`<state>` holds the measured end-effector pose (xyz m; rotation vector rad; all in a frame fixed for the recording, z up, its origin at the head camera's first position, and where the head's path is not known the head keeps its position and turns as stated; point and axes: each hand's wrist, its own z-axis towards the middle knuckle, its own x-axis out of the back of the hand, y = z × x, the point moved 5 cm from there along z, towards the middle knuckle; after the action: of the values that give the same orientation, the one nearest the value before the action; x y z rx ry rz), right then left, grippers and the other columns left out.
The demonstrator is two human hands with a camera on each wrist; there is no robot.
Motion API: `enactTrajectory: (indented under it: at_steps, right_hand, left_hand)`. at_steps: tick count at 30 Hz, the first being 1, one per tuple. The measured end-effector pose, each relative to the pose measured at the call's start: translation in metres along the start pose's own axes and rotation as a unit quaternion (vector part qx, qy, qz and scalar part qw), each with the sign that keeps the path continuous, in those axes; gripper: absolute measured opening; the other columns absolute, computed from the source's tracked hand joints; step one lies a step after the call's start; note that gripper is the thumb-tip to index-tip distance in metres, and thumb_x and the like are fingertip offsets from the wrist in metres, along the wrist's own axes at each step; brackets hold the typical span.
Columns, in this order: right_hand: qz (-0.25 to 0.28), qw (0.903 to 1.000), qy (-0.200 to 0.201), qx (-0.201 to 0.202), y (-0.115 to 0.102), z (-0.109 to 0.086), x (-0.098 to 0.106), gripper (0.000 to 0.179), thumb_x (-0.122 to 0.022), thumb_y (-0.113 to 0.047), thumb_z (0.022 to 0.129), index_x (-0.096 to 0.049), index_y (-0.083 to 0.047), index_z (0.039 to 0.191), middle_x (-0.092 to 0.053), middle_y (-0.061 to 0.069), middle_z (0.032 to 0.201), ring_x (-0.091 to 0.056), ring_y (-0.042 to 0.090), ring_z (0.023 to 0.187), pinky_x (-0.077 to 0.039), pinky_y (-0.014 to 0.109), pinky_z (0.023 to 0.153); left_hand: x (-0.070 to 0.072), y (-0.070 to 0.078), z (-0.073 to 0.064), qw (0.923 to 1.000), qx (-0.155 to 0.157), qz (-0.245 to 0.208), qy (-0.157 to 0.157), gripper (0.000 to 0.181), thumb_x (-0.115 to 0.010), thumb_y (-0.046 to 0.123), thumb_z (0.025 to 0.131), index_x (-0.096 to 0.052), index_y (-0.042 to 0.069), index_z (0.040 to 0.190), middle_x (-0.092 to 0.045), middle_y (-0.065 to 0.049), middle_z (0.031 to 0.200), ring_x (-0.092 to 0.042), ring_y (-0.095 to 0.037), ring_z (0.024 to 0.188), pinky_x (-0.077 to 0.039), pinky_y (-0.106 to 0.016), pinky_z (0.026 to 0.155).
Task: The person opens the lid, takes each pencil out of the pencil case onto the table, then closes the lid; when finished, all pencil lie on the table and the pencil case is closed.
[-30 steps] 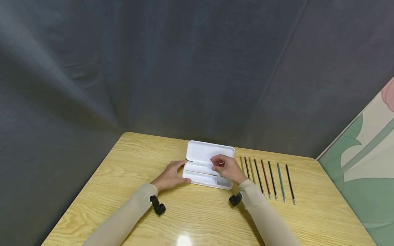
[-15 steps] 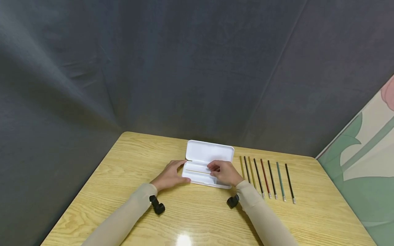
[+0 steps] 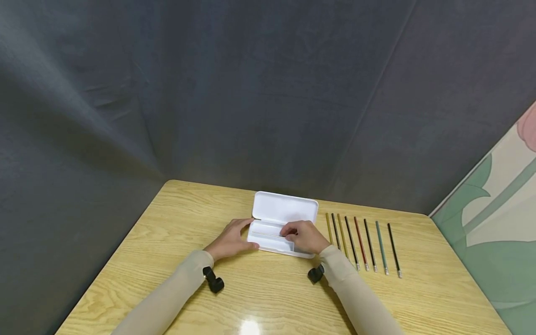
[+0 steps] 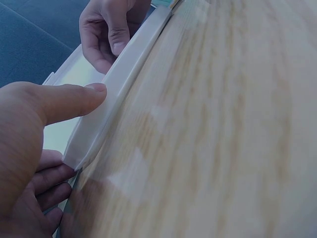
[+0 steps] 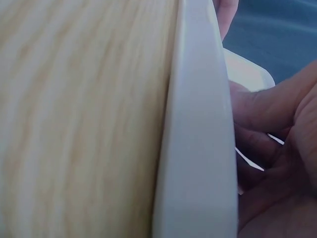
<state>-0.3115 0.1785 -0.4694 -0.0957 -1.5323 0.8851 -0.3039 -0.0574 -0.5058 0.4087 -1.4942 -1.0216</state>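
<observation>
An open white pencil case [image 3: 268,242] lies on the table with its lid [image 3: 284,206] tipped back. My left hand [image 3: 231,239] grips its left end, the thumb on the front rim and the other fingers round the back, as the left wrist view also shows. My right hand [image 3: 304,236] reaches down into the case from the right with its fingers curled, close to the thin lengthwise divider [image 3: 268,234]. In the left wrist view the right thumb [image 4: 119,42] bends down behind the front wall. Whether the right fingertips hold anything I cannot tell.
Several pencils lie side by side right of the case, among them a red pencil [image 3: 361,244], a teal pencil [image 3: 382,248] and a black pencil [image 3: 394,251]. A dark curtain [image 3: 268,93] hangs behind the table [image 3: 268,298].
My right hand has dropped lower and slightly left into the case, its fingers more curled. The thin gold, pencil-like line seen along the divider no longer shows. The left hand stays put.
</observation>
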Motion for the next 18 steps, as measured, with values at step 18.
enactTrajectory:
  at_steps: [18]
  right_hand:
    - [0.019,0.9995,-0.011,0.021,-0.0021,0.0001,0.0004,0.026,-0.071,0.008,0.086,-0.076,-0.015,0.095,-0.075,0.003,0.089,-0.065,0.009,0.081,-0.053,0.019,0.071]
  left_hand:
    - [0.0006,0.0004,0.0,1.0,0.0,0.003,-0.003,0.087,-0.084,0.05,0.079,-0.047,0.021,0.152,-0.049,-0.006,0.154,-0.04,-0.029,0.146,-0.035,-0.054,0.12]
